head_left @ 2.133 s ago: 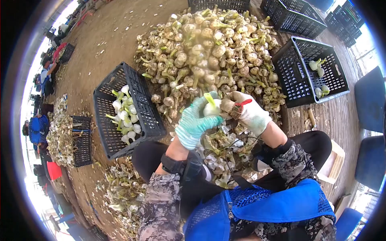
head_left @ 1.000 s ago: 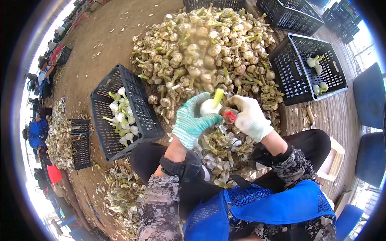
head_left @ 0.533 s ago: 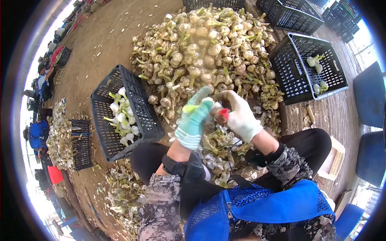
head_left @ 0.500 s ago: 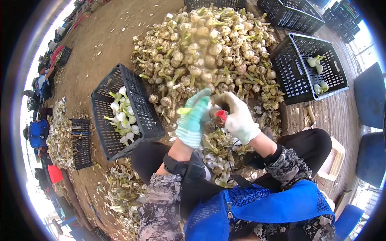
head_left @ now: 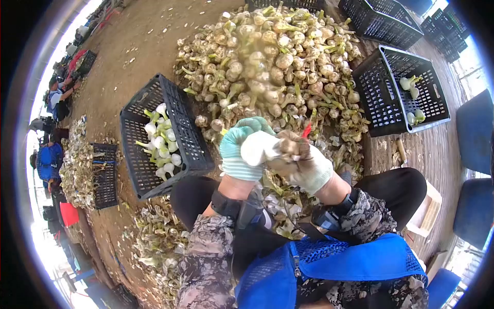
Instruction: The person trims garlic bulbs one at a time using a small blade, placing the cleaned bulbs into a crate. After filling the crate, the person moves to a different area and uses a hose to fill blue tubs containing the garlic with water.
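My left hand (head_left: 237,157), in a green and white striped glove, is closed around a peeled white garlic bulb (head_left: 253,149). Against the bulb's right side press the brown-stained fingers of my right hand (head_left: 313,172), in a white glove. A red-ended tool (head_left: 307,131) sticks up from that right hand; the rest of it is hidden by the fingers, so its kind cannot be made out. Beyond both hands lies a large heap of unpeeled garlic (head_left: 278,62) with stems. Under them, loose skins and leaf scraps (head_left: 283,208) cover the ground between my knees.
A black crate (head_left: 193,139) with white bulbs stands at left. Another black crate (head_left: 370,100), at right, holds a few bulbs. Near it lie a wooden-handled tool (head_left: 400,149) and a pale wooden frame (head_left: 427,211). People (head_left: 57,98) sit at far left by another heap.
My left hand has turned, bringing the white bulb into view. My right hand has moved up against the bulb, and the red part now points upward. The view has shifted slightly.
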Available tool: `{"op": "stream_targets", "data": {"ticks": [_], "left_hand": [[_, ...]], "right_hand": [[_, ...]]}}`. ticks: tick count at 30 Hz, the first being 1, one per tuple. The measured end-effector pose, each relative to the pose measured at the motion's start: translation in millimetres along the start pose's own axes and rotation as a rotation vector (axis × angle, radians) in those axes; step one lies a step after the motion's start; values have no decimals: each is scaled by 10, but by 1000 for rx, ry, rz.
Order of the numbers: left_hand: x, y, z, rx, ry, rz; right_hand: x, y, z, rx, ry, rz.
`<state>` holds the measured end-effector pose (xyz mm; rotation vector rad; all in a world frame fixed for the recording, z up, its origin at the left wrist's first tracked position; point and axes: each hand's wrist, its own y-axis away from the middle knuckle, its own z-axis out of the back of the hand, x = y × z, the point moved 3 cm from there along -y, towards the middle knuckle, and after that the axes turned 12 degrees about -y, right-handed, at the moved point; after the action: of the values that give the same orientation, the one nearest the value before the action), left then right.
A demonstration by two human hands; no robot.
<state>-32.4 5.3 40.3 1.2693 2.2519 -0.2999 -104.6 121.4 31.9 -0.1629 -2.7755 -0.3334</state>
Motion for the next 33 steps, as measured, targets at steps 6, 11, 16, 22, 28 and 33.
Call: {"op": "stream_targets", "data": {"ticks": [6, 11, 16, 22, 28, 33], "left_hand": [[28, 48, -16, -207, -154, -94], [219, -52, 108, -495, -212, 270], [268, -28, 216, -566, -304, 229], [131, 13, 139, -525, -471, 174], [114, 50, 125, -587, -703, 61], [440, -183, 602, -450, -311, 287]], "right_hand": [[185, -14, 155, -108, 180, -118], [330, -69, -181, -271, 850, 210], [516, -138, -56, -345, 675, 283], [614, 93, 92, -283, 1284, 389], [361, -191, -37, 43, 1109, 197], [305, -130, -218, -144, 1340, 161]]}}
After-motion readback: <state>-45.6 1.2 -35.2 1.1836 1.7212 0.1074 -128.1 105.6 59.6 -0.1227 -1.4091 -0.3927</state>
